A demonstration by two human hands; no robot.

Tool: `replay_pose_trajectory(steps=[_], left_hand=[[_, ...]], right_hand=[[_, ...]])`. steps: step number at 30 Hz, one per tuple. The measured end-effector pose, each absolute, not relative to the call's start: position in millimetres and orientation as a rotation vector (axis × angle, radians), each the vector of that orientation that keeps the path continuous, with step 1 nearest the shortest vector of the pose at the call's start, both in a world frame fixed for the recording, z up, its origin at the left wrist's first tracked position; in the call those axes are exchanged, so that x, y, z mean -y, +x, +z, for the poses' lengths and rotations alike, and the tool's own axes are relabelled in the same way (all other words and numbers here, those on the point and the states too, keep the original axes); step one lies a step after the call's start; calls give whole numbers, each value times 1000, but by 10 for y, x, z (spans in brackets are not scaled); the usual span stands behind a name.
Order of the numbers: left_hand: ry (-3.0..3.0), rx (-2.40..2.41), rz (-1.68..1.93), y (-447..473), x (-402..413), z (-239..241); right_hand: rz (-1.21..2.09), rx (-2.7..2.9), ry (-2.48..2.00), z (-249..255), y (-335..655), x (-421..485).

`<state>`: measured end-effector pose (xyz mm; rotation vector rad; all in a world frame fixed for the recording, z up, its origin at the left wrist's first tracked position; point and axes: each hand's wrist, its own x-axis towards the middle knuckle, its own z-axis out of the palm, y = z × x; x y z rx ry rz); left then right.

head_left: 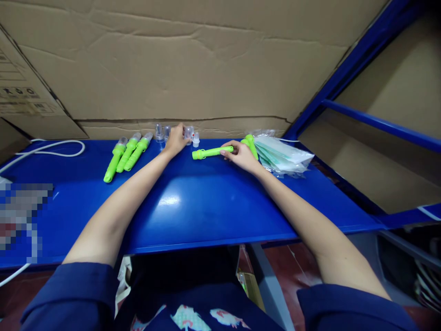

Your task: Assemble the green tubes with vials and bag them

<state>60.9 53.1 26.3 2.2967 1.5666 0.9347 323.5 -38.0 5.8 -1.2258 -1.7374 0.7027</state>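
My right hand (241, 155) grips one end of a bright green plastic tube (212, 152), which lies almost level just above the blue table. A thin loop shows near the tube's left end. At the back of the table, the thumb and fingers of my left hand (176, 140) close around a clear plastic cap (188, 133). Beside it stands a small clear cap with a white base (196, 139). Other clear caps (159, 133) stand left of that hand, partly hidden by it. Behind my right hand lie more green tubes (251, 146).
Three green tubes with clear tips (127, 154) lie side by side at the left. Clear plastic bags (284, 155) are piled at the right. A white cable (65, 154) curls at the far left. Cardboard (213, 59) walls the back, and a blue frame (379, 124) rises at the right.
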Motion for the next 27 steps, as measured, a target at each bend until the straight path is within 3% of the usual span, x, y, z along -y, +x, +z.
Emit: replay_pose_trajectory(steps=[9, 19, 27], left_hand=[[2361, -1580, 1136, 198, -396, 466], [2185, -1533, 1136, -248, -316, 237], [2198, -1712, 1056, -374, -225, 359]], right_hand=[[691, 1769, -1226, 34, 3243, 367], [676, 1797, -1295, 15, 3221, 388], [710, 1822, -1316, -16, 3225, 380]])
